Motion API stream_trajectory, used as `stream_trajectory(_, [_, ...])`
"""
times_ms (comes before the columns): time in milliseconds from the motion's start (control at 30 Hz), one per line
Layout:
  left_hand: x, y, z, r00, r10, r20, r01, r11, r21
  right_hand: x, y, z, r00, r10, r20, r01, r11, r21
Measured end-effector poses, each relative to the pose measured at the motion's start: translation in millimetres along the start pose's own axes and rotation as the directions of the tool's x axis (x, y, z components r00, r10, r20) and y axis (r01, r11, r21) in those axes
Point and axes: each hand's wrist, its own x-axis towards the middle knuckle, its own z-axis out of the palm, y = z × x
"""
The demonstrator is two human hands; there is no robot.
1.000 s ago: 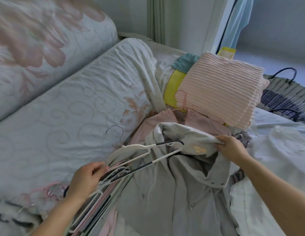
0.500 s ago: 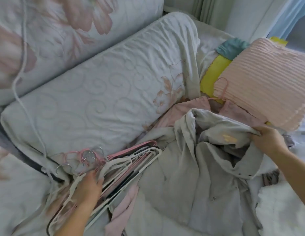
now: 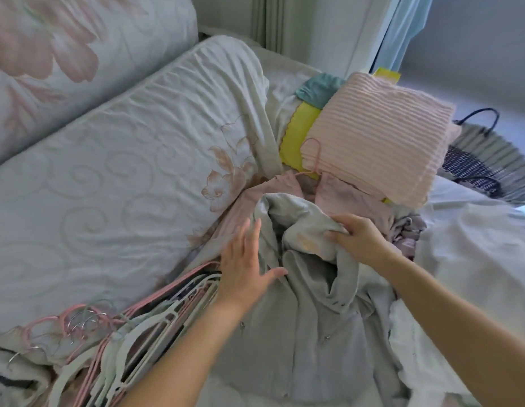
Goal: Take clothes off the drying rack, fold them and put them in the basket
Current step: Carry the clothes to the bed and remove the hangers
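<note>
Sole view: head-worn, wide-angle. Mounted at the person's head, facing forward and steeply down over a heap of laundry. Close range, within arm's reach: both forearms entering from the bottom edge, left hand [image 3: 246, 268] left of centre, right hand [image 3: 358, 242] just right of centre, grey garment [image 3: 308, 312] filling the lower middle. Left half occupied by quilted floral cover [image 3: 108, 186]; bundle of hangers [image 3: 132, 333] in the lower left corner. Folded pink ribbed blanket [image 3: 378, 136] above and right of centre, farther off; woven basket [image 3: 490, 160] at the right edge, partly cropped. Curtain [image 3: 267, 22] and pale wall along the top margin, most distant.
</note>
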Motion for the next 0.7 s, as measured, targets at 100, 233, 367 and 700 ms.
stream_trajectory(100, [41.9,40.2,7.3,0.99,0.138,0.006,-0.137,0.988,-0.064,1.2,-0.1,-16.1,0.999,0.039,-0.004,-0.039,0.992,0.123])
stream_trajectory(233, [79.7,69.9,20.2,0.945,0.255,0.203,-0.275,0.958,0.078,-3.1,13.5,-32.5,0.984,0.046,0.17,-0.084,0.972,0.221])
stream_trajectory(367, [102.9,71.6,33.7,0.858,0.251,0.448,-0.384,0.893,0.235,-2.7,37.6,-46.9,0.914,0.053,0.403,-0.112,0.986,0.123])
stream_trajectory(700, [89.0,5.8,92.9,0.871,-0.258,0.419,0.044,0.889,0.456,85.4,79.9,-49.1,0.979,0.204,0.016,-0.203,0.978,-0.046])
